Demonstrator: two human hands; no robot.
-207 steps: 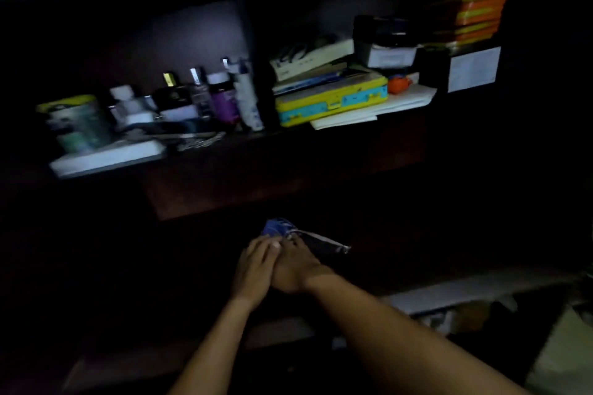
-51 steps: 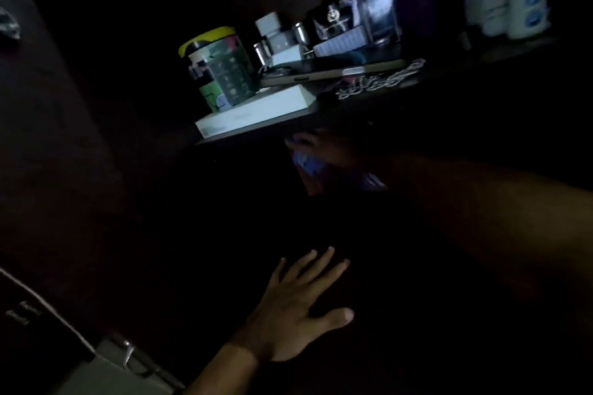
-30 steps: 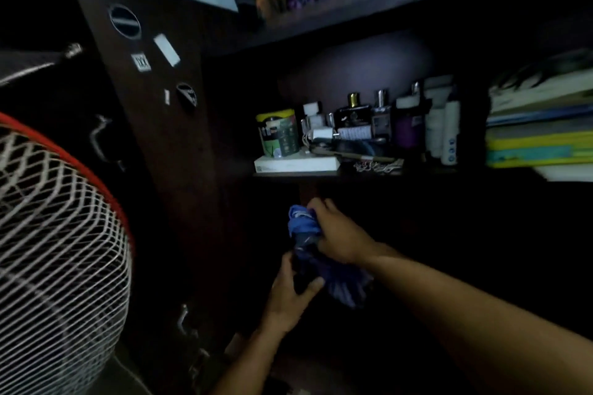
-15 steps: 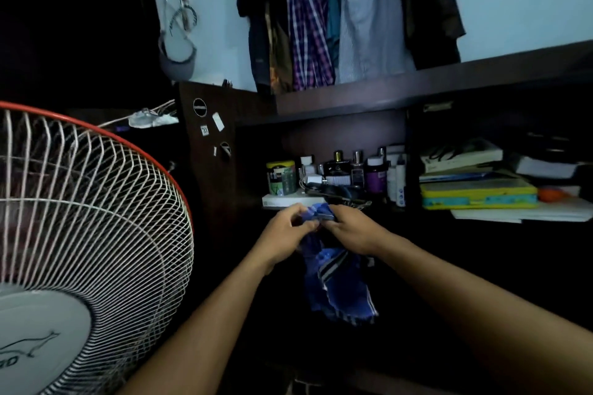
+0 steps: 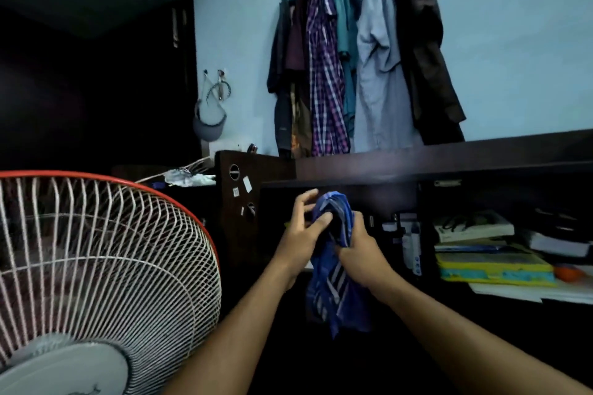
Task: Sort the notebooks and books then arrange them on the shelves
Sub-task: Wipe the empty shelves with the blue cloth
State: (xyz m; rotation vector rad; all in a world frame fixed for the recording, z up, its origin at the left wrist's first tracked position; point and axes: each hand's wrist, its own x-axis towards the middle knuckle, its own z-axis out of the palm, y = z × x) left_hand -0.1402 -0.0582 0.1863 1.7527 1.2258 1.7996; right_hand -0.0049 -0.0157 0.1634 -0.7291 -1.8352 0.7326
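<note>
- Head view shows the books [image 5: 492,261] stacked flat in the right shelf compartment: a pale one with dark scribbled marks on top, thin blue ones beneath, then a thick yellow one with a teal band, all lying on loose white sheets that stick out past the shelf edge.
- More books, white and dark, lie further right in shadow, and a small orange object [image 5: 569,272] sits just beside the yellow book.
- Neither of the hands touches the books; both are at a blue cloth [image 5: 335,285] in front of the left compartment.
- The right hand [image 5: 359,255] is clenched round the cloth's middle, and the left hand [image 5: 303,231] has its thumb pressed to the bunched top with its fingers spread and loose.
- The cloth is soft and crumpled, blue with pale and dark stripes, and hangs limp below the grip.
- The shelves [image 5: 449,167] are dark brown wood with straight edges and an upright divider between the compartments.
- White bottles [image 5: 410,242] stand just left of the divider, half in the dark.
- A fan [image 5: 96,266] with a white wire guard and red rim fills the lower left, near the left forearm.
- Shirts and a jacket [image 5: 369,58] hang on the pale blue wall above the shelves, well apart from the hands.
</note>
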